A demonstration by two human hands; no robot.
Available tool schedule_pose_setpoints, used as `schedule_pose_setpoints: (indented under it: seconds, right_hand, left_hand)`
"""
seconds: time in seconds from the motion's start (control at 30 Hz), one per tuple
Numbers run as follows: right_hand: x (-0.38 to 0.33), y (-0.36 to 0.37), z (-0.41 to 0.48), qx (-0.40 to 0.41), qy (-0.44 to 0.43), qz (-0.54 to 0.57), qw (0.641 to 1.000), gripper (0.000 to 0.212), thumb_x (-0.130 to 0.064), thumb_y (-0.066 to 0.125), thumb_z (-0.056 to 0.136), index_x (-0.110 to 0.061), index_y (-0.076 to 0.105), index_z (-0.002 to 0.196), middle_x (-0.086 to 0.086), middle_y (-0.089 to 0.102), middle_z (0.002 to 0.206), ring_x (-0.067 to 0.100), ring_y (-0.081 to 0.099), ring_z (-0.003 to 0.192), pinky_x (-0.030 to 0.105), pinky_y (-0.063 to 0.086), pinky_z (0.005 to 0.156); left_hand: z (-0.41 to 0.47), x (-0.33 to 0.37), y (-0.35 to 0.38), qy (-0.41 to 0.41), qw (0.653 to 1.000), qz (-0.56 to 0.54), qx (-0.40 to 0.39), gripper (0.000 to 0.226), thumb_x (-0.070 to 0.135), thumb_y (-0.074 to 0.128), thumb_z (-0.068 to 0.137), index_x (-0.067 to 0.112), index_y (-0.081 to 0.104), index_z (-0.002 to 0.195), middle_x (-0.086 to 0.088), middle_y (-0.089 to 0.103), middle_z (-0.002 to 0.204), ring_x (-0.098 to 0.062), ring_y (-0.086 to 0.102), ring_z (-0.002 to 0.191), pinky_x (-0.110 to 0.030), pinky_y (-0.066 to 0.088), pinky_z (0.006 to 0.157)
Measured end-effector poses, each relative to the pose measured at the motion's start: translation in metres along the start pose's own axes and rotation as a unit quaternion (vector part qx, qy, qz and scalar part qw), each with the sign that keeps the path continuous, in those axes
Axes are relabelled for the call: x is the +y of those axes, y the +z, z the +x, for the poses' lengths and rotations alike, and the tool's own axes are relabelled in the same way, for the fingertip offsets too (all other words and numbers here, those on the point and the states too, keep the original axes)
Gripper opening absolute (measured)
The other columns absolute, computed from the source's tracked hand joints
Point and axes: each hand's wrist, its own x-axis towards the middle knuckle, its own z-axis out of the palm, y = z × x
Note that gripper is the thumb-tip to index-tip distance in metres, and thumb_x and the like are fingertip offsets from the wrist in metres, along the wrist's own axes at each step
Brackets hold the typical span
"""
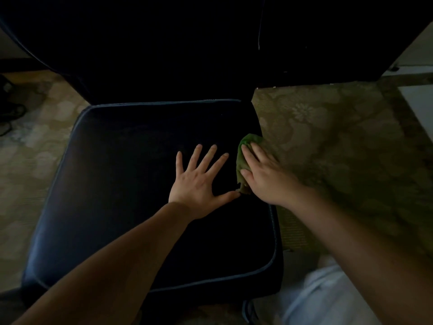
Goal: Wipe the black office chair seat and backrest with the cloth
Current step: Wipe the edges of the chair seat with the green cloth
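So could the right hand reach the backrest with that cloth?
Probably yes. The right hand presses the cloth at the right edge of the seat, the backrest rises just behind, and nothing visible stands between them.

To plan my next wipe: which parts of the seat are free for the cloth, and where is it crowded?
Free: left half of the seat, from its edge to the left hand; also the strip below the backrest. Crowded: right edge, where the right hand presses the cloth.

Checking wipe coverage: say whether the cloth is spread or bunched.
Bunched: the green cloth shows as a crumpled wad under the right hand.
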Motion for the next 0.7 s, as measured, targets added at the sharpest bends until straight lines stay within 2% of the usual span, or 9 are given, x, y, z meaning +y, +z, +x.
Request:
schedule_pose_setpoints:
  seconds: [0.23, 0.43, 0.53, 0.7]
  right_hand:
    - [-0.008, 0.001, 0.013, 0.030, 0.028, 0.027, 0.999, 0.065, -0.041, 0.026, 0.109, -0.020, -0.006, 0.162, 0.002, -0.012, 0.170, 0.024, -0.006, 0.156, 0.048, 0.008, 0.124]
    - [-0.010, 0.009, -0.008, 0.008, 0.007, -0.004, 1.000, 0.066, -0.043, 0.024, 0.109, -0.020, -0.008, 0.162, 0.002, -0.012, 0.170, 0.020, -0.008, 0.156, 0.046, 0.007, 0.125]
    - [-0.005, 0.005, 0.001, -0.001, 0.006, 0.017, 1.000, 0.065, -0.044, 0.024, 0.109, -0.021, -0.007, 0.162, 0.000, -0.015, 0.169, 0.019, -0.011, 0.156, 0.047, 0.003, 0.125]
    - [-0.009, 0.007, 0.016, 0.032, 0.029, 0.054, 0.998, 0.067, -0.044, 0.027, 0.109, -0.022, -0.007, 0.162, 0.000, -0.015, 0.169, 0.022, -0.012, 0.156, 0.050, 0.003, 0.125]
  left_hand:
    - [0.001, 0.002, 0.000, -0.007, 1.000, -0.001, 0.006, 0.096, 0.093, 0.016, 0.079, 0.043, -0.005, 0.158, 0.007, -0.008, 0.169, -0.026, -0.014, 0.155, -0.063, -0.008, 0.121]
    - [0.001, -0.002, 0.001, 0.004, 1.000, 0.003, -0.005, 0.095, 0.093, 0.016, 0.080, 0.044, -0.009, 0.158, 0.007, -0.011, 0.169, -0.026, -0.017, 0.155, -0.063, -0.008, 0.121]
    - [0.000, -0.001, 0.001, 0.005, 1.000, 0.007, -0.001, 0.095, 0.092, 0.016, 0.080, 0.043, -0.008, 0.158, 0.006, -0.010, 0.169, -0.027, -0.015, 0.155, -0.063, -0.008, 0.121]
    - [0.000, 0.001, 0.000, -0.003, 1.000, 0.005, 0.004, 0.097, 0.094, 0.011, 0.077, 0.043, -0.006, 0.159, 0.007, -0.008, 0.169, -0.027, -0.013, 0.155, -0.063, -0.007, 0.121]
